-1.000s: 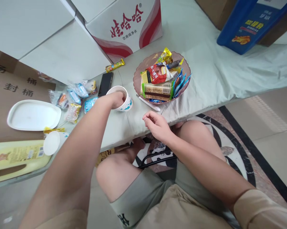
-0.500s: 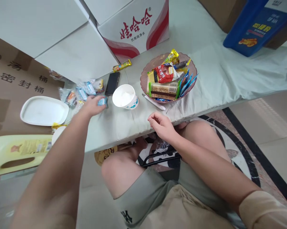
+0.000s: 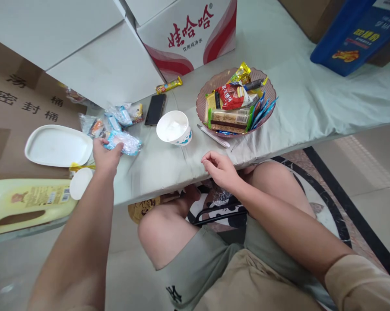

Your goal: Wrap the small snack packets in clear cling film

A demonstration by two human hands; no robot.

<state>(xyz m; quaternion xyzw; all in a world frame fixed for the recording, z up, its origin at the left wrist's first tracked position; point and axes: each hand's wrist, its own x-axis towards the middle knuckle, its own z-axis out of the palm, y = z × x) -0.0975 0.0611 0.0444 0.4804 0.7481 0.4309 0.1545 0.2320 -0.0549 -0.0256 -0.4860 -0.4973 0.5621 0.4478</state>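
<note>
At the left of the table, my left hand (image 3: 106, 156) has its thumb and fingers on a crinkled blue and clear plastic packet (image 3: 127, 143). Several other small wrapped snacks (image 3: 117, 115) lie just behind it. My right hand (image 3: 221, 171) rests at the table's front edge, fingers loosely curled, with nothing visible in them. Between my hands stands a white paper cup (image 3: 174, 128) with blue marks and something white inside. A pink ribbed bowl (image 3: 201, 100) full of wrapped snacks is beyond my right hand. In front of the bowl lies a slim white pen-like item (image 3: 214, 135).
A black phone (image 3: 155, 109) and a yellow snack stick (image 3: 169, 85) lie behind the cup. White cartons (image 3: 188, 39) stand at the back. At left are a white tray (image 3: 58, 146) and a pale yellow jug (image 3: 29, 204) lying on its side. A blue container (image 3: 350, 41) stands at far right.
My left hand has moved left, and the packet it holds now shows larger and more spread out. My right hand has stayed in place. The view has shifted slightly.
</note>
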